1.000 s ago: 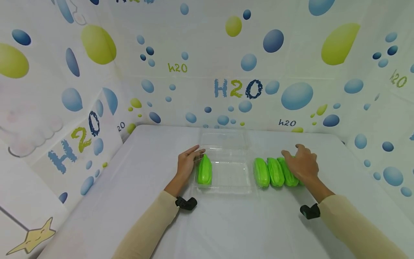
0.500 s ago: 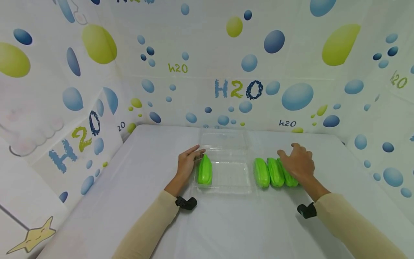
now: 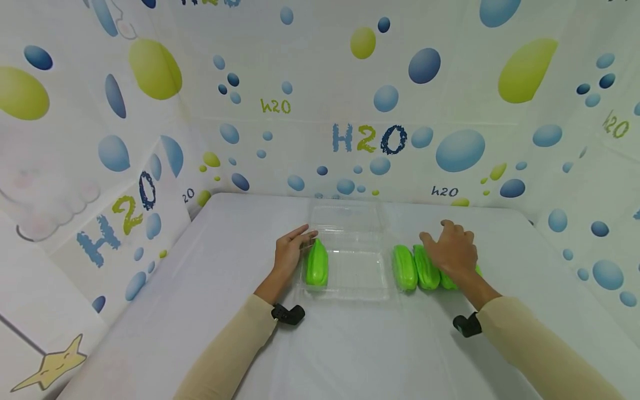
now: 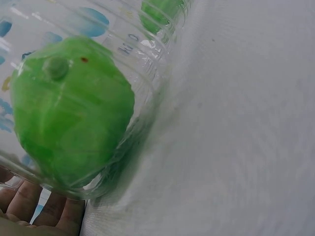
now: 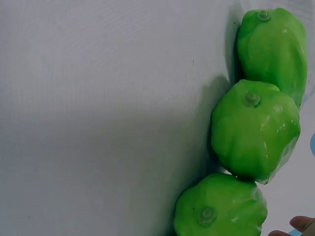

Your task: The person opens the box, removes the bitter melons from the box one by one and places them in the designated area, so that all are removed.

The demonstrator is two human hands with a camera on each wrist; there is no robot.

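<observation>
Glossy green ridged plastic gourds (image 3: pixel 427 268) look light, stiff and slippery, so the right hand (image 3: pixel 450 251), fingers spread loosely on top, should grasp one across its middle, while the left hand (image 3: pixel 289 253) rests with straight fingers against the thin clear plastic box (image 3: pixel 357 291).

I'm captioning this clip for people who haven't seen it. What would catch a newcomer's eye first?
The bright green ridged gourds: one lies at the left end of the clear plastic clamshell tray, beside the left hand resting at the tray's edge. A row of green ridged gourds lies on the white table right of the tray, with the right hand on top of them.
</observation>
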